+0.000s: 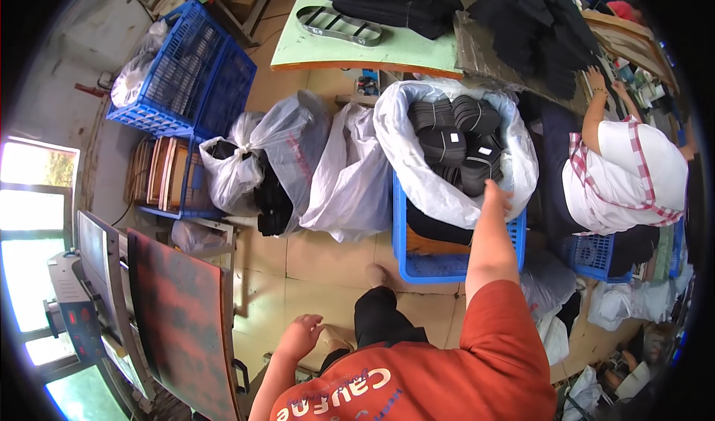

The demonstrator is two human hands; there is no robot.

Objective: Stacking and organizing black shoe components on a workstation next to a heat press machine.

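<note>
My right arm stretches forward to a white plastic bag [392,123] that lines a blue crate [403,253]. Over the bag's near rim lies my right hand [497,198], its fingers apart, beside a banded stack of black sole-shaped pieces [477,179]. Several more such stacks [445,147] fill the bag, two bearing white labels. Whether my fingertips touch the stack or only the plastic, I cannot tell. My left hand [301,335] hangs low on the left, loosely open and holding nothing, near a dark reddish panel [182,309].
Ahead stands a green table [417,52] with black sheet piles [387,0] and a sole-shaped template [339,26]. Filled bags [287,138] sit left of the crate, blue crates [179,71] farther left. A co-worker [622,171] leans over the table at right.
</note>
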